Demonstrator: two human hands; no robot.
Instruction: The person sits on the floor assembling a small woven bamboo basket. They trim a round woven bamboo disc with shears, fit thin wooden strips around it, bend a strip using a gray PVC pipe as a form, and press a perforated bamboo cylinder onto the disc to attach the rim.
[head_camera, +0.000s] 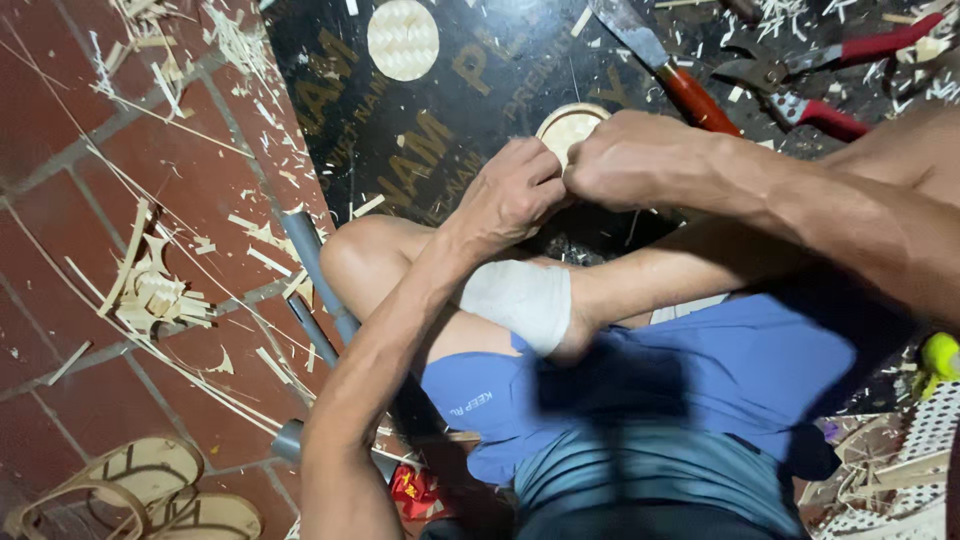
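Round woven disc pinched between both hands over the dark board.

I see the disc (568, 128) tilted, face toward the camera, no clear long axis; left hand (515, 190) and right hand (625, 160) fingers closed on its rim, knife (662, 62) just beyond.

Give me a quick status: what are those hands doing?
Left hand and right hand both closed on round woven piece. Knife and red-handled pliers lie beyond, clear.

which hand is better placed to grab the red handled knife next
Right, probably. The right hand sits just below the red-handled knife on the dark board, while the left hand is farther from it. Both hands are closed on the small round woven piece, so one must let go first.
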